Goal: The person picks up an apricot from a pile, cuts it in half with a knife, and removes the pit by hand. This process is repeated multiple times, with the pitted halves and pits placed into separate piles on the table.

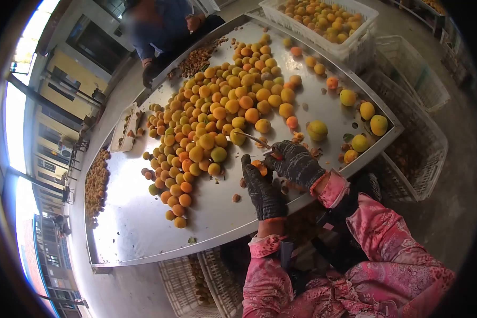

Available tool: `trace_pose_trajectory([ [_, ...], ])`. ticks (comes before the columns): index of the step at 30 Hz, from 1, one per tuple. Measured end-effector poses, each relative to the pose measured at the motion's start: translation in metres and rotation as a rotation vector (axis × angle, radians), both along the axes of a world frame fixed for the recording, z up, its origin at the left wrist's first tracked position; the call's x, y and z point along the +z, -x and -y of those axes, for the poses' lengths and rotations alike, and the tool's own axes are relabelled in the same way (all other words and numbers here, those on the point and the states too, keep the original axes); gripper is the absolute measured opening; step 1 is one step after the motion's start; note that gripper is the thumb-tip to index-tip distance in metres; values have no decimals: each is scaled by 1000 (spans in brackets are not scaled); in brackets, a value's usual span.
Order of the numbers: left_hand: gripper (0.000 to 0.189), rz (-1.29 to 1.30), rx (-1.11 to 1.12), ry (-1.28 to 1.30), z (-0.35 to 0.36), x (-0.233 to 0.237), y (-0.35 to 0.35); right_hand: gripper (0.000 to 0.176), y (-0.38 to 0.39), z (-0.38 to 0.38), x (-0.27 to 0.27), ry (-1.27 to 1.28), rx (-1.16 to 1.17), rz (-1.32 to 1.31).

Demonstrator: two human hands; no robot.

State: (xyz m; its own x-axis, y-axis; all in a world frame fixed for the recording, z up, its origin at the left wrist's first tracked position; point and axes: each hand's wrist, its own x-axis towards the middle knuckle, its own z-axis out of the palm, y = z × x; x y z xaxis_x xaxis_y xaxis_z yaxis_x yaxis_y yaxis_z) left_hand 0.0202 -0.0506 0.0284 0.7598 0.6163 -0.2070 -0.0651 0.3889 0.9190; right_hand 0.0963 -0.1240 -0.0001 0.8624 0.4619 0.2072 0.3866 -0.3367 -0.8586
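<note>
My left hand point(263, 192), in a dark knit glove, is closed around an orange apricot point(259, 167) that looks cut open. Beside it, my right hand point(298, 165), gloved the same way, grips a slim metal tool point(253, 139) with a bit of red at the handle. Its narrow tip points up and left, toward the fruit pile. Both hands are over the near edge of the metal table point(143, 233). A large heap of yellow and orange apricots point(212, 106) spreads just beyond them, and a bigger greenish-yellow fruit point(317, 130) lies close to my right hand.
Apricot stones point(96, 183) lie piled along the table's left side, with more stones point(196, 61) at the back. A white tray point(124, 127) sits near the left edge. A crate of apricots point(350, 45) stands back right; another person point(161, 32) is across the table.
</note>
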Motion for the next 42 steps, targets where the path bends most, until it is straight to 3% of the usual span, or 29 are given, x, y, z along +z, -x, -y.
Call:
trace_pose_trajectory([
  [2,50,38,44,-116,0,0,3,30,0,6,4,-95,-59,-17],
  [4,46,89,-9,-513,-2,4,16,29,1,18,26,-133,-67,-217],
  [5,44,72,-59,-500,-1,10,24,25,-9,18,8,-126,-93,-57],
  [6,44,71,-61,-504,-2,8,33,25,-10,22,10,-130,-94,-59],
  [8,40,158,-421,-524,-4,8,51,25,-11,29,17,-147,-108,-118],
  [9,41,159,-549,-916,-12,15,57,24,-11,31,20,-143,-116,-139],
  [10,41,156,-550,-920,-14,22,58,24,-8,32,24,-148,-116,-141],
  [12,46,139,-969,-1310,-17,33,56,24,-4,36,29,-150,-118,-181],
  [14,47,115,-970,-1238,-20,35,54,26,-4,37,27,-147,-102,-188],
  [16,47,31,-664,-809,-31,23,39,27,-5,40,24,-148,-87,-194],
  [18,45,-51,-454,-597,-48,16,10,32,-6,43,20,-65,-126,-126],
  [20,45,-275,-326,-636,-68,11,-26,36,-4,49,25,-59,-120,-181],
  [21,47,-268,-331,-796,-82,-6,-44,37,-4,52,22,-81,-134,-139],
  [22,47,-265,-339,-802,-89,-16,-61,38,-5,54,19,-104,-149,-96],
  [25,57,-112,-437,-1469,-83,-19,-99,40,-5,63,25,-80,-167,-44],
  [28,56,-300,-560,-1400,-73,-26,-124,43,-8,64,18,-97,-185,-64],
  [30,57,-401,-503,-1476,-68,-34,-132,46,-9,63,21,-70,-193,-98],
  [32,56,-176,-494,-1098,-70,-41,-133,44,-7,65,21,-142,-198,-73],
  [33,56,-177,-497,-1101,-69,-37,-127,42,-5,64,23,-217,-190,-51],
  [35,52,-13,-584,-419,-66,-19,-105,40,-2,65,39,-227,-144,-113],
  [37,50,64,-601,-372,-66,-5,-82,38,-2,62,37,-234,-93,-165],
  [39,51,148,-580,-273,-59,14,-60,43,-4,56,13,58,-111,725],
  [42,59,142,-578,-241,-59,21,-34,49,14,51,15,14,29,708],
])
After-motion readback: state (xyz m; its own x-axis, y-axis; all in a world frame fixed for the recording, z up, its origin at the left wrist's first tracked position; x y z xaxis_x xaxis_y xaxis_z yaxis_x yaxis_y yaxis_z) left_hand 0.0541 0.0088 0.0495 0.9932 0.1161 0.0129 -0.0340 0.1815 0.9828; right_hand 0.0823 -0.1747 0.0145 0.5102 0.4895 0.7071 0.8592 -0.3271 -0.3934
